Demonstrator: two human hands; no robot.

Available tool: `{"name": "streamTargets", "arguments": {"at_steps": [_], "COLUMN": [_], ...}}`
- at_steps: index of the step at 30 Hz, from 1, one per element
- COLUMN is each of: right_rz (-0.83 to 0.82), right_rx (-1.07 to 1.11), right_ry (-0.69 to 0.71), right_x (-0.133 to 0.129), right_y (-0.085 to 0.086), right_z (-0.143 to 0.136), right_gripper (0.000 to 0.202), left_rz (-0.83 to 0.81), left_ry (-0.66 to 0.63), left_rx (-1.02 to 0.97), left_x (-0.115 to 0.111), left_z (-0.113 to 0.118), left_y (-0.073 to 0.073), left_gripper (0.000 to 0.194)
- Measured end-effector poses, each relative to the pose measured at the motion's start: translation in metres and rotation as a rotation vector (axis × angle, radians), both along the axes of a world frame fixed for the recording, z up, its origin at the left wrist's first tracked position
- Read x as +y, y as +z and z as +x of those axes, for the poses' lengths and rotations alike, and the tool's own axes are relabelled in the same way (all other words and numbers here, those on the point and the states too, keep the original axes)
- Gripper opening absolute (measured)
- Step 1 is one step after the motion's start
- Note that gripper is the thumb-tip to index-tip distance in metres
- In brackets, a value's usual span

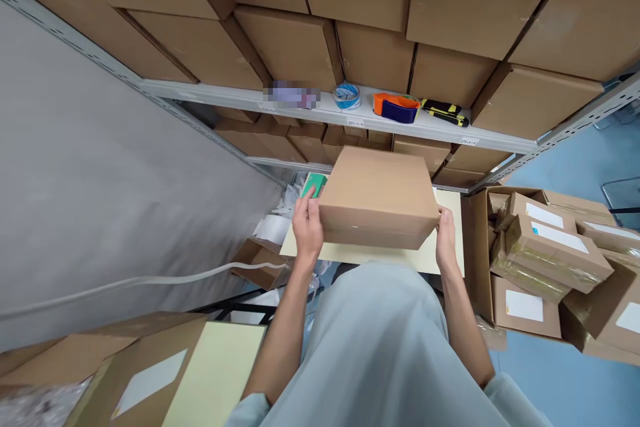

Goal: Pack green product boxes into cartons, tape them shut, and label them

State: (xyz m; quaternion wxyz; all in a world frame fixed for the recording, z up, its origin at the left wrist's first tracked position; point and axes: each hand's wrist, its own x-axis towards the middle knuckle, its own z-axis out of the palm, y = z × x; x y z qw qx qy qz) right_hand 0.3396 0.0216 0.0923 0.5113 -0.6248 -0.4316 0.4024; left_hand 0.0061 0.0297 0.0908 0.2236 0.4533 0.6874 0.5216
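A plain brown cardboard box (377,197) is held between my two hands, above a pale yellow board (453,240). My left hand (307,227) grips the box's left side, with the fingers pointing up along its edge. On the opposite side, my right hand (445,238) presses against the lower right corner, its fingers partly hidden. The box shows no label on its visible faces. Just behind my left fingers is a small green box (314,185), partly covered by the cardboard box.
A shelf (325,103) ahead carries stacked cartons, a roll of blue tape (347,96), an orange and blue tool (397,108) and a black-yellow tool (445,112). A large open carton (475,260) of labelled parcels stands right. A white cable (150,280) crosses the left.
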Motion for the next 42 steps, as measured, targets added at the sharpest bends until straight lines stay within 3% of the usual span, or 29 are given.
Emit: {"name": "streamTargets", "arguments": {"at_steps": [2,4,7,11,16,21,25,28,32,34,37,42], "right_rz": [0.025,-0.009,-0.011,0.001,-0.082,-0.192,-0.264,-0.289,-0.281,-0.294,-0.33,-0.324], "right_rx": [0.067,0.093,0.015,-0.082,-0.099,-0.065,-0.053,-0.049,-0.026,-0.042,-0.204,-0.383], "right_ry": [0.004,0.029,0.126,0.228,0.157,0.126,0.147,0.159,0.104,0.12,0.218,0.247], "right_x": [-0.002,-0.003,-0.004,-0.009,-0.021,-0.034,-0.042,-0.04,-0.027,-0.022,-0.018,-0.021], "right_y": [-0.003,-0.014,-0.042,-0.086,-0.135,-0.158,-0.156,-0.141,-0.103,-0.082,-0.06,-0.05], "right_z": [0.009,0.019,0.031,0.039,0.044,0.051,0.059,0.066,0.068,0.064,0.054,0.045], "right_gripper": [0.071,0.073,0.069,0.054,0.055,0.062,0.069,0.072,0.074,0.075,0.075,0.061], "left_rz": [-0.04,-0.124,-0.219,-0.306,-0.521,-0.589,-0.585,-0.564,-0.488,-0.462,-0.494,-0.546], "left_ry": [-0.033,-0.08,-0.143,-0.17,-0.17,-0.177,-0.18,-0.135,-0.103,-0.163,-0.232,-0.179], "left_rx": [-0.131,-0.171,-0.091,0.064,0.065,-0.04,-0.149,-0.217,-0.279,-0.242,-0.052,0.054], "left_x": [-0.003,-0.004,-0.006,-0.015,-0.03,-0.046,-0.05,-0.046,-0.035,-0.028,-0.019,-0.023], "left_z": [-0.006,-0.01,-0.011,-0.003,0.017,0.027,0.02,0.005,-0.011,-0.011,-0.002,0.009], "left_y": [-0.002,-0.013,-0.041,-0.08,-0.118,-0.139,-0.142,-0.134,-0.104,-0.086,-0.068,-0.062], "left_gripper": [0.077,0.074,0.057,0.053,0.037,0.04,0.033,0.026,0.06,0.068,0.062,0.04]}}
